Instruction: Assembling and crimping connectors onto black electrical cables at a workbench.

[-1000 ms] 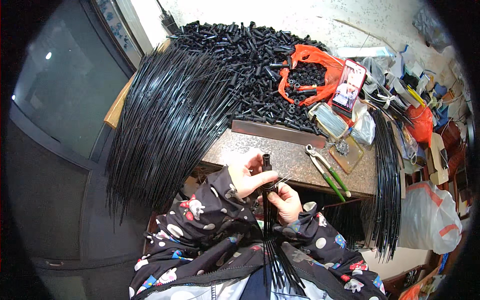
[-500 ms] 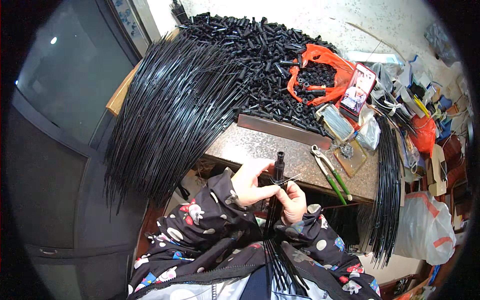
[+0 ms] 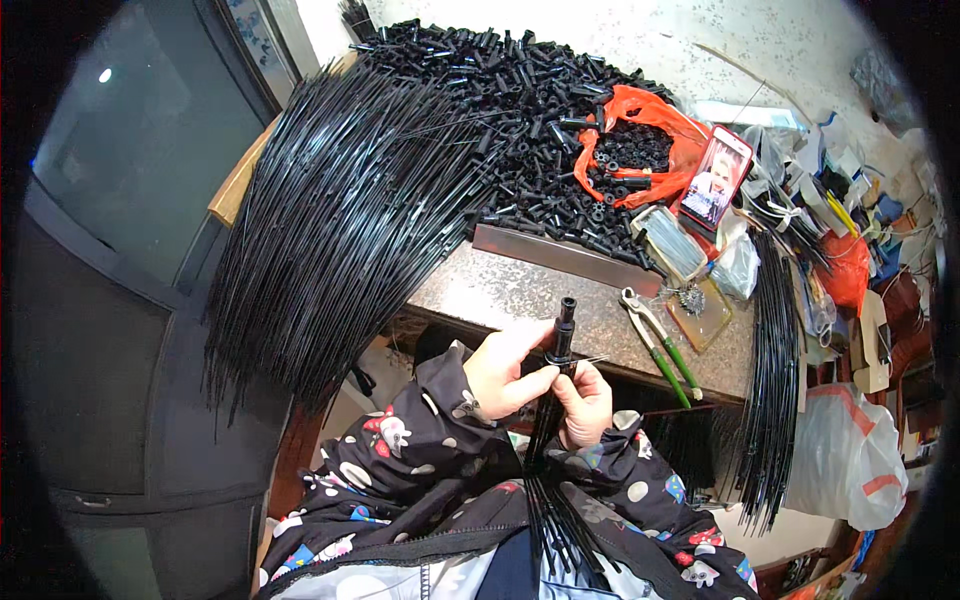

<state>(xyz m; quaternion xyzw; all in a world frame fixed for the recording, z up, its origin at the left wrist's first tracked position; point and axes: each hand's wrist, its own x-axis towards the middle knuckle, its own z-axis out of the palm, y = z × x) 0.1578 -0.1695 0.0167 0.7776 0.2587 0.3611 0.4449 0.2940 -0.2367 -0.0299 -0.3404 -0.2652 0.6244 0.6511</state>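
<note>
Just in front of my lap, both hands pinch at the base of a stepped black plastic tube [image 3: 565, 325] standing nearly upright. From below it a bundle of thin black rods [image 3: 545, 500] hangs down and fans out over my lap. My left hand [image 3: 508, 375] is closed on the left side, thumb pressed toward the tube's base. On the right, my right hand [image 3: 584, 402] is closed with thumb and fingertips on the bundle just below the tube. Thin wire ends [image 3: 592, 359] stick out to the right above my right fingertips. My fingers hide the joint between tube and rods.
A grey-green handled pair of pincers [image 3: 662, 350] lies on the speckled tabletop [image 3: 480, 290]. Behind a low metal bar [image 3: 565, 258] are heaped black tubes [image 3: 540, 120], an orange bag [image 3: 690, 150] and a propped phone [image 3: 717, 178]. Long black rods [image 3: 340, 220] overhang the left side.
The black tube now leans slightly more to the right, its top a little higher. The wire ends sit closer together, and both hands have barely shifted.
</note>
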